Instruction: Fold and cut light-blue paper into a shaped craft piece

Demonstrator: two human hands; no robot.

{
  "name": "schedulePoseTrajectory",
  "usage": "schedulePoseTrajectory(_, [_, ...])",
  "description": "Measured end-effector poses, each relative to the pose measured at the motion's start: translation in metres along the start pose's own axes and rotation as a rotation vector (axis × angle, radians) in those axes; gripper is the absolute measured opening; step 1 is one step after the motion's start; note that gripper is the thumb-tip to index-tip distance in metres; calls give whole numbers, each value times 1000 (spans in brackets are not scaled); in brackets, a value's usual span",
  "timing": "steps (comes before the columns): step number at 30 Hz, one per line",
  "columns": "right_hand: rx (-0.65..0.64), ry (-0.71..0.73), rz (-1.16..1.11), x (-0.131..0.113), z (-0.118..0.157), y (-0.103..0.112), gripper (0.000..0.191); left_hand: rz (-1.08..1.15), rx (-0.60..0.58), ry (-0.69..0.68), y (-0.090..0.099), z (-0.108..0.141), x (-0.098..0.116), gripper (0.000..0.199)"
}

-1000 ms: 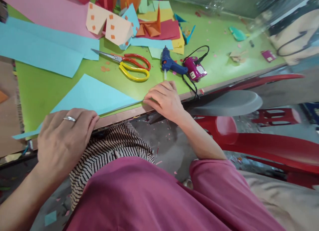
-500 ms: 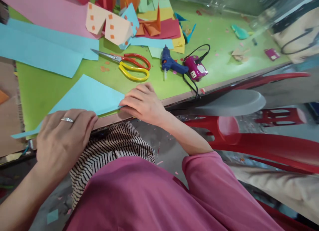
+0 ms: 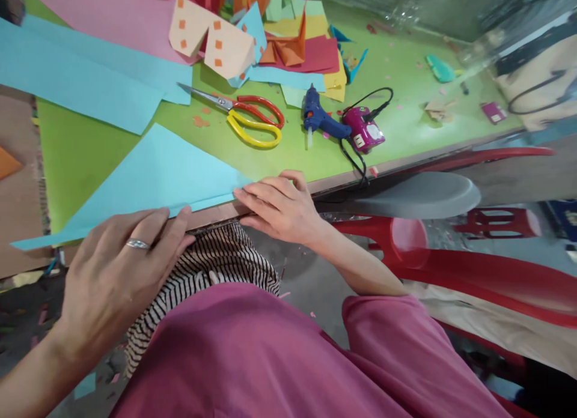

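Observation:
A light blue paper lies along the near edge of the green table, with a narrow fold along its front edge. My left hand, with a ring on it, presses its fingertips on the paper's front edge at the left, fingers close together. My right hand has its fingertips on the right corner of the same paper, its thumb lower at the table edge. Whether that corner is pinched is hard to see. Scissors with one red and one yellow handle lie behind the paper.
A blue glue gun and a magenta device with black cables lie right of the scissors. Behind are a long blue sheet, a dotted cream paper piece and folded coloured papers. Red chairs stand at the right.
My right hand has shifted right and slightly down along the paper's edge. My left hand has moved a little right, and its fingers reach further along the fold. The view has shifted slightly.

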State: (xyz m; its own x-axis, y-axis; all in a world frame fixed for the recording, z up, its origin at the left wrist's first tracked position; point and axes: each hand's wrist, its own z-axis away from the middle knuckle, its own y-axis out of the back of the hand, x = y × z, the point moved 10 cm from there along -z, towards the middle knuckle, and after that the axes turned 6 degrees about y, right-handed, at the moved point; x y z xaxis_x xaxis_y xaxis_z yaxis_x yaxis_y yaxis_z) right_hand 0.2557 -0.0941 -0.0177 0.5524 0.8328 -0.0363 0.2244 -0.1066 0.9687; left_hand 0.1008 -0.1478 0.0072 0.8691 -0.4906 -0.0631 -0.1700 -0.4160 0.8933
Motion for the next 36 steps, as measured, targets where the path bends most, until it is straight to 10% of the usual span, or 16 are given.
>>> schedulePoseTrajectory(7, [110,-121,70,-13,5,-5,63,2,42,2,2,1,6,58])
schedulePoseTrajectory(18, [222,-412,-171,50,25,18,31,30,0,39,-4,4,4,71])
schedulePoseTrajectory(36, [14,-426,-417,57,-9,5,20,45,-131,110,-17,13,-2,83])
